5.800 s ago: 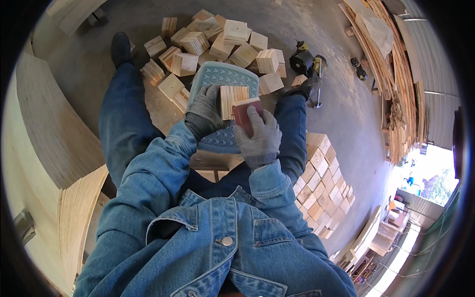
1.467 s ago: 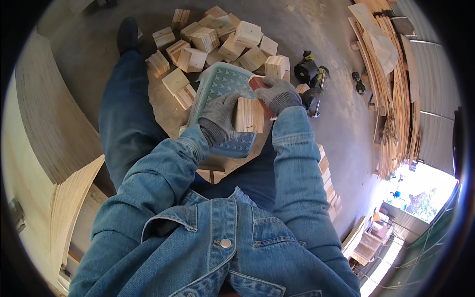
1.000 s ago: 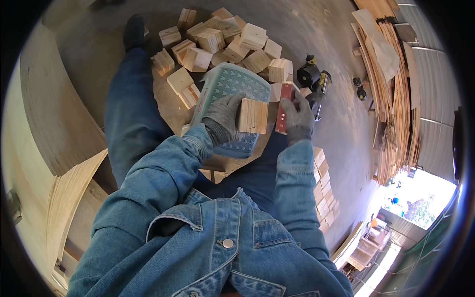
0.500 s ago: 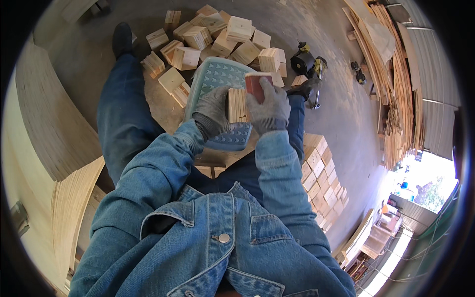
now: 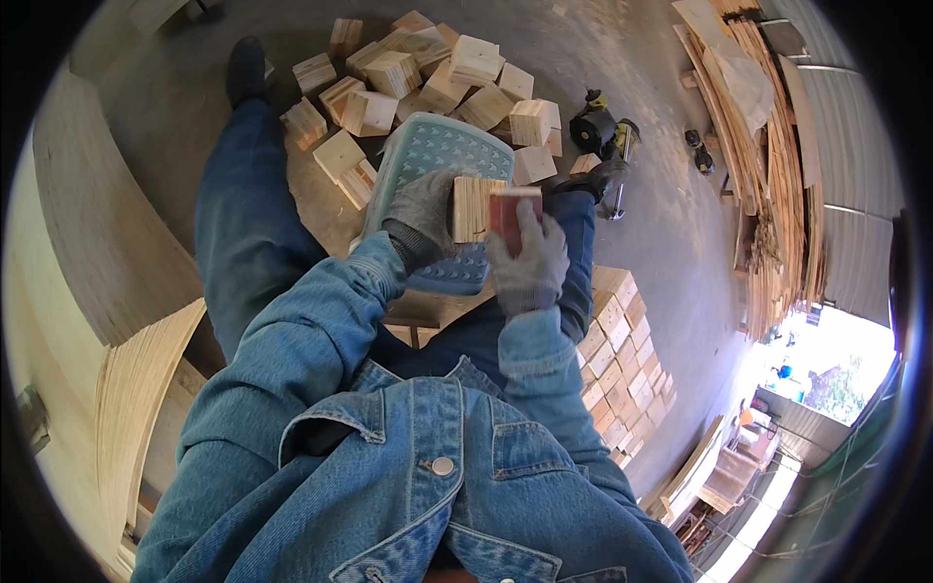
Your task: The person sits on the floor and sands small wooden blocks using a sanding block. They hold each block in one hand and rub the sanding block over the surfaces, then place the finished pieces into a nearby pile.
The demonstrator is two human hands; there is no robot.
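Observation:
My left hand [image 5: 422,216], in a grey glove, is closed on the left side of a layered plywood block [image 5: 472,212] and keeps it upright over a pale blue-green plastic stool [image 5: 413,146]. My gloved right hand [image 5: 533,264] grips a reddish-brown sanding block [image 5: 505,222], fingers laid along its near side. The sanding block is at the plywood block's right face; whether it presses on it is hard to tell. The left fingertips are hidden behind the wood.
Beyond the stool lies a loose heap of wooden blocks [image 5: 476,60]. A neat stack of blocks [image 5: 622,360] stands by my right leg. Yellow-black power tools [image 5: 595,128] rest near my right foot. Long boards [image 5: 768,165] line the right wall; curved plywood sheets [image 5: 97,214] stand at left.
My right hand has moved down and slightly right with the sanding block, along the plywood block's right side. The left hand and plywood block have barely shifted.

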